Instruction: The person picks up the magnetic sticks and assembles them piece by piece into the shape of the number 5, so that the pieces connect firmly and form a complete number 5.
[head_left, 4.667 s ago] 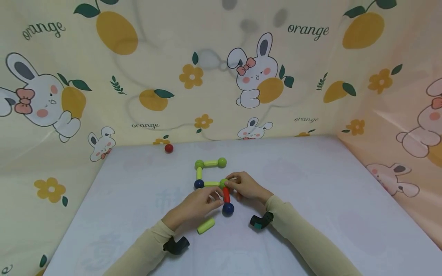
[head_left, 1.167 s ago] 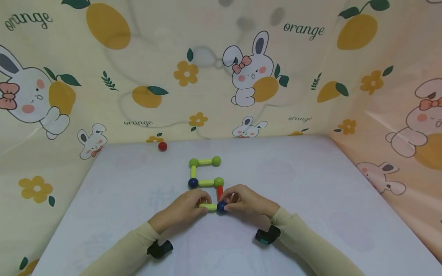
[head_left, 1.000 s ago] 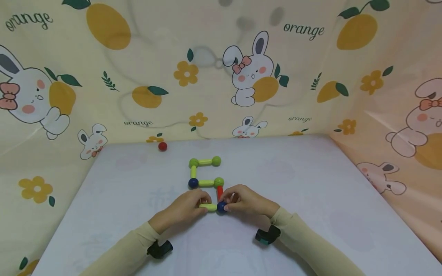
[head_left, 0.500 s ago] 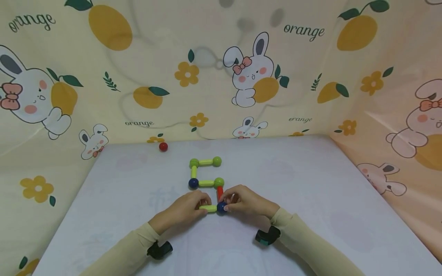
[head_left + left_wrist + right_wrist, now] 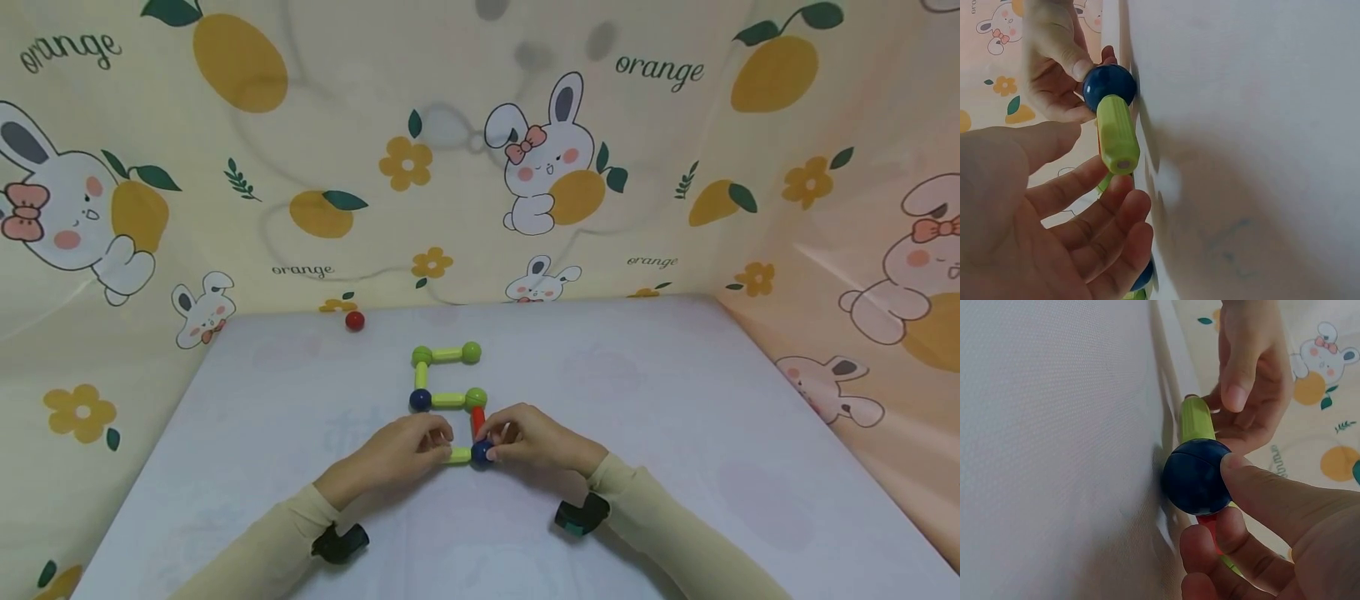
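My right hand (image 5: 536, 437) pinches a blue ball (image 5: 482, 452) between thumb and fingers, plainly seen in the right wrist view. A yellow-green magnetic building rod (image 5: 1117, 134) sticks out from that ball to the left, its metal-tipped end bare. My left hand (image 5: 397, 454) lies beside this rod with thumb lifted off and fingers loosely bent; the index fingertip is close to it or touching. A red rod (image 5: 477, 422) joins the blue ball to a green ball (image 5: 476, 398) behind. Further rods run to another blue ball (image 5: 421, 400) and two green balls, including the corner ball (image 5: 422, 357).
A loose red ball (image 5: 355, 321) lies at the back left of the white-covered table (image 5: 637, 383). A printed cloth (image 5: 465, 167) with rabbits and oranges rises behind and at the sides. Each wrist carries a black camera, such as the right one (image 5: 582, 514).
The yellow-green rod, loose near the front 4.7 s ago, now sits against the front blue ball. My right hand came forward from the green ball. Lately my left hand has eased left off the rod.
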### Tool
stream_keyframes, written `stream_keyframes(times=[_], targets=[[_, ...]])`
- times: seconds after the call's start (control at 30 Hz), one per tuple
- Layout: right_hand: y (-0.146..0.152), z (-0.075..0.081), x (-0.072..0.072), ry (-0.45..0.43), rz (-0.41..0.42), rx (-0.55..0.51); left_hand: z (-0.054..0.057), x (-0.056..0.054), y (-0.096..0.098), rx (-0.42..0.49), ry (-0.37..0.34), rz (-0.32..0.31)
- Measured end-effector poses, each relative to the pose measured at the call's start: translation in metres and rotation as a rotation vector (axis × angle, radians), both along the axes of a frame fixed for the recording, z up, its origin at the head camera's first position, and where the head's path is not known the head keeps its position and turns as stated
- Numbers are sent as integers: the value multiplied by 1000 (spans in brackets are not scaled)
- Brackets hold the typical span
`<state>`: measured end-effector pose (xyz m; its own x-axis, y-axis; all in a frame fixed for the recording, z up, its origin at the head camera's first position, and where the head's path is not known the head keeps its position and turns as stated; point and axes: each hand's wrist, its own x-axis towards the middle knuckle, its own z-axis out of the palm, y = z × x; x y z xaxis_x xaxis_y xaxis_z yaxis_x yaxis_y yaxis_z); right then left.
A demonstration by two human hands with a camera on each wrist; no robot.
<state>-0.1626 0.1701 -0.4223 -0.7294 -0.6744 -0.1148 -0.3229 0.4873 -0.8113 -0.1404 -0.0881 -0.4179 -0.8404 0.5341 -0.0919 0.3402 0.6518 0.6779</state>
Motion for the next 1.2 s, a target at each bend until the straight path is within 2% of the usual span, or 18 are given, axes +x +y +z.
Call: stream_keyframes(times=[0.53,0.77,0.93,1.2], targets=[[1,-2,-1,-1,5,-13,3,-9,-7,-11,12,60],[1,0,0,-11,4,-15,10,-13,-12,5,1,77],[1,0,0,0,13,-13,14,-18,-19,10,32,70],[1,1,0,10,21,-7,11,-28,-33,8,54,105]])
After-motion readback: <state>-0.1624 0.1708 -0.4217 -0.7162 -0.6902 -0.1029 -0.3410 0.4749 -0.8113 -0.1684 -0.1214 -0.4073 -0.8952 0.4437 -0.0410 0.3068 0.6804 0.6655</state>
